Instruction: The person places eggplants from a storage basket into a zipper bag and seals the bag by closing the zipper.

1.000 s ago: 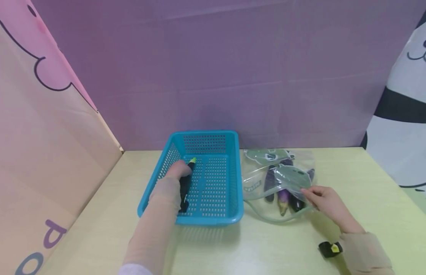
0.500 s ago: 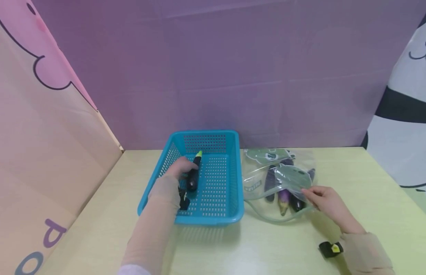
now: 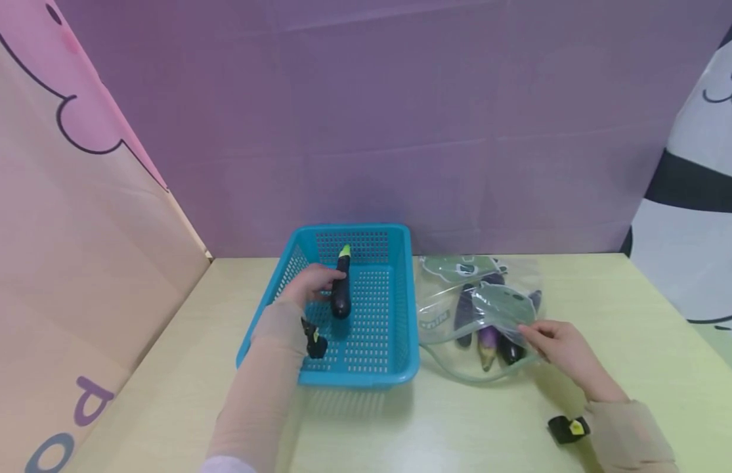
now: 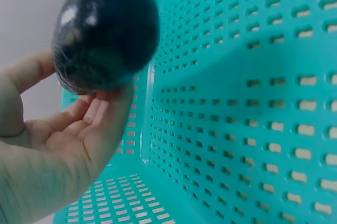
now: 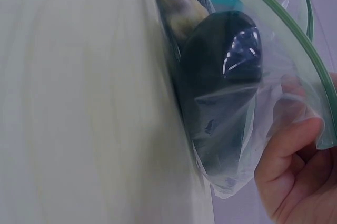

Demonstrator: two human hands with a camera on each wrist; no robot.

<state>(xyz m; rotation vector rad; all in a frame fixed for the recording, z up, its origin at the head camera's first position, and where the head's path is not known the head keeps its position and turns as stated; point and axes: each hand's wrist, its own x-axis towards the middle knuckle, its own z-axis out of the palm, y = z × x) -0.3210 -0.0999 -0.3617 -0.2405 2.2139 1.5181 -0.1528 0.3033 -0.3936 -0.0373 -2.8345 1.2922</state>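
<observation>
My left hand [image 3: 311, 282] grips a dark eggplant [image 3: 341, 289] with a green tip, held within the blue basket [image 3: 404, 309]. Up close in the left wrist view, the eggplant's [image 4: 108, 32] shiny rounded end faces the camera, thumb on one side and fingers beneath. My right hand [image 3: 557, 345] pinches the edge of a clear zip bag [image 3: 433, 309] printed with green animal shapes. Several eggplants lie in that bag, one with a pale brownish tip [image 3: 486, 358]. In the right wrist view, thumb and finger hold the bag beside its green zip strip [image 5: 303, 40].
The basket and the bag stand side by side on a light wooden table [image 3: 366, 433]. A purple cloth [image 3: 366, 118] hangs behind them. A small black piece with a yellow mark [image 3: 568, 429] is by the right wrist, and a similar black piece [image 3: 315, 341] is by the left.
My left hand has raised the eggplant off the basket's floor and shifted it slightly away and to the right. The right hand and the bag have stayed put.
</observation>
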